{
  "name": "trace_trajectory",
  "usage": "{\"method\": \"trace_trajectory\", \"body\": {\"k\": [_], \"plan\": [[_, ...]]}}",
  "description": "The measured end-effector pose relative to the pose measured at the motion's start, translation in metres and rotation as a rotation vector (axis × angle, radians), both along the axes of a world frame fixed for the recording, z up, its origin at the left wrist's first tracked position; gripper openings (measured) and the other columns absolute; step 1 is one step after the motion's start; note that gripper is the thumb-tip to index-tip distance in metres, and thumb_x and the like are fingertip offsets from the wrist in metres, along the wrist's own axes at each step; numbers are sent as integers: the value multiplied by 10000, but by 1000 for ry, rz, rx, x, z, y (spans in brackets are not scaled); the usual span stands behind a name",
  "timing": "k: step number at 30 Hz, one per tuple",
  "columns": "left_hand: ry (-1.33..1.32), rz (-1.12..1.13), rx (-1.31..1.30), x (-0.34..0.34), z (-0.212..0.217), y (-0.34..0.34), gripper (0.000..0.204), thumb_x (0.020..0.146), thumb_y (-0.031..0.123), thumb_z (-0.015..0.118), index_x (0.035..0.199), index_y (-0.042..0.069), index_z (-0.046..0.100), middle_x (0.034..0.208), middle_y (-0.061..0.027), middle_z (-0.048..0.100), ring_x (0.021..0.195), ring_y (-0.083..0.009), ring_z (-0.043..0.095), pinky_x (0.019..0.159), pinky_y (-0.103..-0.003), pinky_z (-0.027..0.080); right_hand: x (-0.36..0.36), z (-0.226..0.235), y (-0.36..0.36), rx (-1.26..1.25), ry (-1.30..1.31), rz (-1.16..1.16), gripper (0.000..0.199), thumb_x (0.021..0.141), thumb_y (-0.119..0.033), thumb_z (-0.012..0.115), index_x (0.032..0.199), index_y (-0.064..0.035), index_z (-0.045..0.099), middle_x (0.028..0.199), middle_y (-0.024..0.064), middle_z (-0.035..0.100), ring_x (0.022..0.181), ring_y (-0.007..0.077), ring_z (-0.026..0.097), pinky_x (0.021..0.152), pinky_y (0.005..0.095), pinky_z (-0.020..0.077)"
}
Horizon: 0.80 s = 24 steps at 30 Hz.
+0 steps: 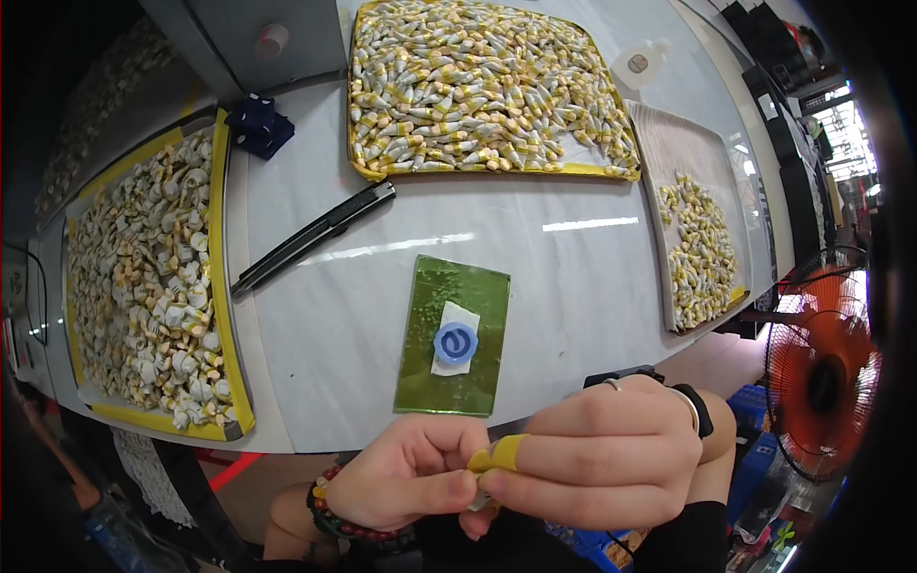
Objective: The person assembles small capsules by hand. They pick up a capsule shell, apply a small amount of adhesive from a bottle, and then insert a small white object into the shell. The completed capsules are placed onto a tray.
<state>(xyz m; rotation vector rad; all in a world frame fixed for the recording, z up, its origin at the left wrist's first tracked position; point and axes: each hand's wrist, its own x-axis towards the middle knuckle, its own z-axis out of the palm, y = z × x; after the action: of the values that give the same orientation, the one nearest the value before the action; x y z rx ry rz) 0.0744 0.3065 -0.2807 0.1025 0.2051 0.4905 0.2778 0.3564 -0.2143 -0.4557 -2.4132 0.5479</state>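
My left hand (406, 473) and my right hand (607, 456) meet at the table's front edge, their fingertips pinched together. Between them is a small whitish piece (483, 498), mostly hidden by the fingers, so its kind does not show. Yellow tape (508, 451) shows at the fingertips of my right hand, apparently wrapped around a finger. Just beyond my hands lies a green rectangular mat (420, 382). On it rests a white pad (462, 313) with a round blue cap-like piece (456, 344) on top.
A large tray (497, 172) of small whitish, yellow-banded pieces stands at the back. Another full tray (234, 382) is on the left; a partly filled, cloth-lined one (683, 143) is on the right. A long black tool (315, 234), dark cloth (258, 126), white bottle (642, 65) and orange fan (820, 377) surround them.
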Motion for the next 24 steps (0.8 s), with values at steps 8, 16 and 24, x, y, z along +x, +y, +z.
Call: {"method": "trace_trajectory", "body": {"k": [8,16,24], "plan": [[283,346,336,2,4,-8,262,786,-9,668,1006,-71,540,931,-169,620,859,-212,636,788,-306,504,27,8,-6,69,69,-307,180,667,-40,653,843,-4,662,806,110,617,681,191,599,562,270,480],[190,336,354,0,-5,-6,289,773,-5,681,1014,-88,547,962,-191,608,882,-238,636,785,-339,518,157,-2,30,-81,-524,-957,78,712,-21,658,788,-14,638,799,116,599,765,290,574,674,339,444],[188,325,365,1,-6,-6,300,771,11,692,1020,-79,552,949,-184,613,875,-231,637,780,-333,516,156,-24,36,-152,-527,-978,64,712,-35,659,742,-6,610,748,120,548,748,290,548,650,356,437]]}}
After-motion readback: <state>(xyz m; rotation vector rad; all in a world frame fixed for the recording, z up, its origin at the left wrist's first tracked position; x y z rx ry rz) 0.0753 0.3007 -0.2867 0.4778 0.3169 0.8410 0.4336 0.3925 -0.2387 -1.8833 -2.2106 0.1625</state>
